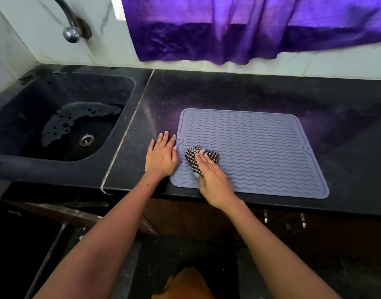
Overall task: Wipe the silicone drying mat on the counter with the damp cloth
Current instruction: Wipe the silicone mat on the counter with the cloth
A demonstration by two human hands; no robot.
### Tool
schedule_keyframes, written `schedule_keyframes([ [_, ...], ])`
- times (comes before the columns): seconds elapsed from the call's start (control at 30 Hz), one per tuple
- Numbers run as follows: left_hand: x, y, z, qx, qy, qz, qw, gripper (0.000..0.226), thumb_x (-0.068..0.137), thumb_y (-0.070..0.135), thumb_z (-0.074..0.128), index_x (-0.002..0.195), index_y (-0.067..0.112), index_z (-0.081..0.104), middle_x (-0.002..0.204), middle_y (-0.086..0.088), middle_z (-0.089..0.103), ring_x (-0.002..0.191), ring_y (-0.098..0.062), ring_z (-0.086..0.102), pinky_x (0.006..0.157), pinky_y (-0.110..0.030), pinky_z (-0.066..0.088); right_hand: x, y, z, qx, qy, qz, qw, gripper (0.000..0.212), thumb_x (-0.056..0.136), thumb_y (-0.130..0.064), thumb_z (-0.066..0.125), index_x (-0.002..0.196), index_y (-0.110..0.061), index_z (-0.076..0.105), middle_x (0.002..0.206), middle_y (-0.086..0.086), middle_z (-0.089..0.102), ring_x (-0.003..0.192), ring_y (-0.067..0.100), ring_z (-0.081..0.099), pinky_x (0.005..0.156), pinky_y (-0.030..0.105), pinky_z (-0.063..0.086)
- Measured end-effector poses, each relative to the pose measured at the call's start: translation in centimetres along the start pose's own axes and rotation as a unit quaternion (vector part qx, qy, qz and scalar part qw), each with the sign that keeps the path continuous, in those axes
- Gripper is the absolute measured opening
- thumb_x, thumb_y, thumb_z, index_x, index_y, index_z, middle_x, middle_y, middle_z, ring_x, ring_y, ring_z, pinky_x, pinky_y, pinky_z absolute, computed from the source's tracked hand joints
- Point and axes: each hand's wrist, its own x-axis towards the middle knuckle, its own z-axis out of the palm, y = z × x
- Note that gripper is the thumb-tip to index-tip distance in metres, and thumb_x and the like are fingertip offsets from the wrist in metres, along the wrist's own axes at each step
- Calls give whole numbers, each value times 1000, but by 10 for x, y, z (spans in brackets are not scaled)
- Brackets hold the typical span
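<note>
On the dark counter (250,93), right of the sink (62,117), the right hand (214,180) is pressing the bunched checked cloth (203,155) onto the mat's (260,152) near-left corner (left hand (161,156) lying spread, steadying its edge), the wiping seemingly just starting, calling for strokes rightward.

Home kitchen: black stone counter (250,91), inset sink (34,117), wall tap (72,33), purple curtain (250,29).

Black counter (239,93): grey mat (260,147) flat, left hand (161,157) beside.
</note>
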Motion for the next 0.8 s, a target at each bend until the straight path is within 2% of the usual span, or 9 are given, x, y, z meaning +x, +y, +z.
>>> schedule_keyframes([
  [0.07,0,0,0,-4,2,-2,1000,49,100,31,26,147,17,29,157,-7,19,146,-22,12,119,-41,5,5,2,-9,133,-25,28,990,59,94,-10,46,147,-23,24,156,-6,20,142,9,21,116,23,12],
  [0.13,0,0,0,-9,-1,1,1000,49,100,31,25,147,16,28,157,-7,19,146,-22,12,119,-40,4,11,6,-22,336,-42,113,934,53,95,-8,46,142,-29,35,149,-4,35,123,16,48,101,28,41],
  [0.2,0,-1,-2,-9,-14,6,1000,49,101,31,23,148,16,26,158,-7,17,147,-22,10,119,-40,3,23,10,-45,578,-20,234,782,45,96,-8,42,138,-24,44,136,6,50,96,17,58,74,24,51],
  [0.27,0,-1,-2,-11,-25,8,1000,49,101,30,23,148,16,24,158,-7,15,147,-23,9,119,-39,2,32,12,-59,672,63,297,675,40,98,-9,40,137,-17,45,130,11,56,97,21,59,79,29,53],
  [0.3,1,-2,-3,-13,-27,10,999,49,101,30,24,148,16,24,158,-7,15,147,-23,9,119,-39,2,34,8,-61,639,97,302,700,41,98,-8,40,138,-16,44,130,8,55,98,19,59,82,28,53],
  [0.37,3,-6,-5,-21,-41,14,999,48,101,30,26,148,17,25,158,-8,15,147,-24,11,119,-38,3,33,-11,-54,468,132,268,832,47,97,-9,43,142,-19,37,131,-2,51,94,11,58,77,19,53],
  [0.47,8,-15,-11,-5,-63,39,997,48,101,32,28,148,19,25,158,-8,15,146,-24,14,119,-38,8,21,-41,-15,162,84,126,975,61,92,-6,46,148,-14,22,153,5,30,136,19,35,112,27,24],
  [0.6,2,-20,-9,14,-34,68,997,48,102,30,26,149,21,23,158,-7,15,146,-23,13,120,-37,8,1,-49,36,-88,40,40,995,81,87,-13,52,149,-6,0,158,11,-2,146,20,-2,115,29,-6],
  [0.8,3,-19,-4,4,-21,59,998,48,102,29,25,149,23,20,159,-4,12,147,-18,8,120,-35,2,8,-37,17,60,16,7,998,61,95,-15,44,149,-15,17,158,-1,14,145,10,10,115,21,4],
])
